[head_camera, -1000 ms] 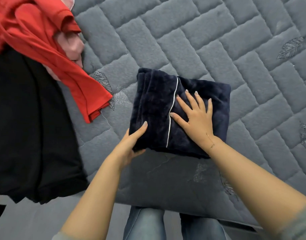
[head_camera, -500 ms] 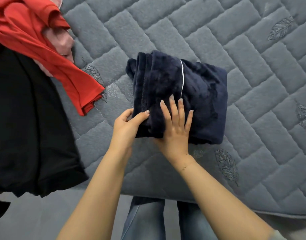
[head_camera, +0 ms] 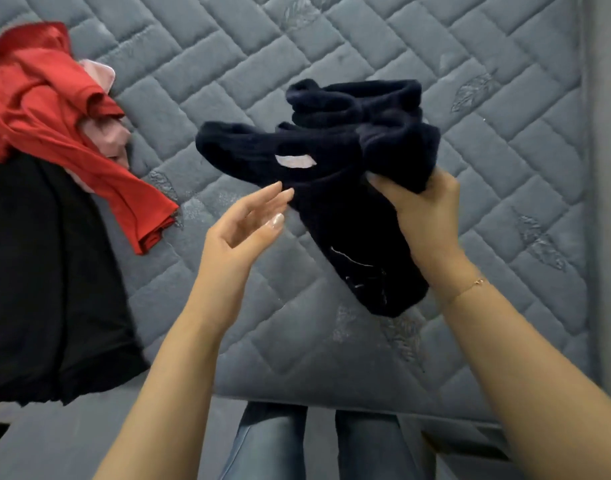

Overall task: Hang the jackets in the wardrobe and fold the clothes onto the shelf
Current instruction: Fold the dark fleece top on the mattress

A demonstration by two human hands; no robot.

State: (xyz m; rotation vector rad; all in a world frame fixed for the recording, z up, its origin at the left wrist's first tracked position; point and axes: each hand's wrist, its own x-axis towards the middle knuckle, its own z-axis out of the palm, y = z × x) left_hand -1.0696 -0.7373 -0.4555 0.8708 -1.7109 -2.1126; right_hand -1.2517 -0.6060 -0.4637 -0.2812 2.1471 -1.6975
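You are working under soft, even, fairly dim indoor light with a cool grey-blue cast. Shadows are faint, and nothing glares. Your left hand [head_camera: 243,226] and the navy fleece garment [head_camera: 331,174] are smeared by motion blur. The quilted mattress [head_camera: 435,57] lines bow toward the edges from the wide-angle lens. The black garment [head_camera: 44,278] shows no detail.

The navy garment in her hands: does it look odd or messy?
Yes. The navy garment is held up off the mattress by the right hand alone, and its folds sag loose and uneven. The left hand is open beside it. The red top lies crumpled at left.
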